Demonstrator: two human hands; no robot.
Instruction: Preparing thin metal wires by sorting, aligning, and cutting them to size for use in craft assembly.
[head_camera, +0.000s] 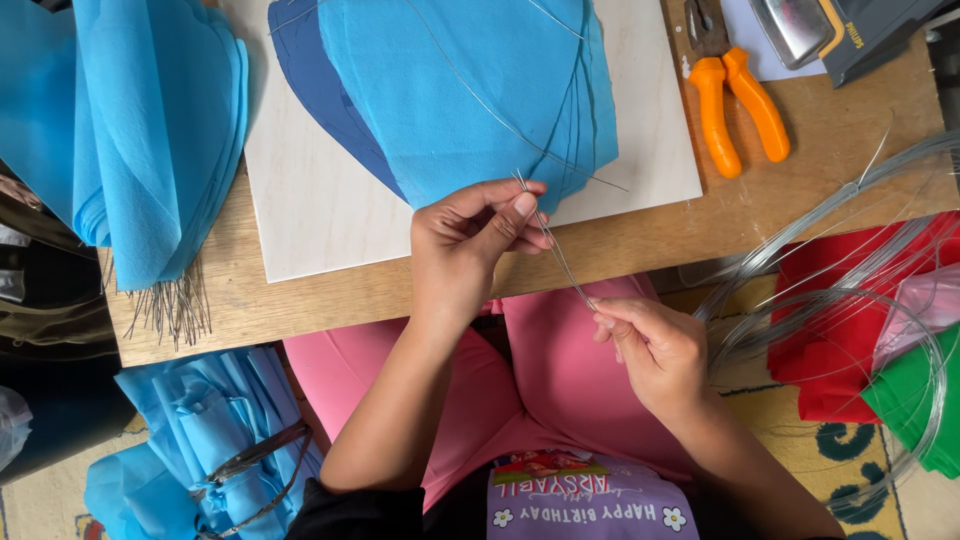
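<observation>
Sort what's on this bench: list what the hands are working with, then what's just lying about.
In use:
left hand
right hand
thin wire
blue cloth pieces
wire coil

Lying about:
orange pliers
scissors
red cloth
green cloth

Single head-worn camera, looks steeply down from above the person's lap, close in on the wooden table edge, facing forward across it, no second view
</observation>
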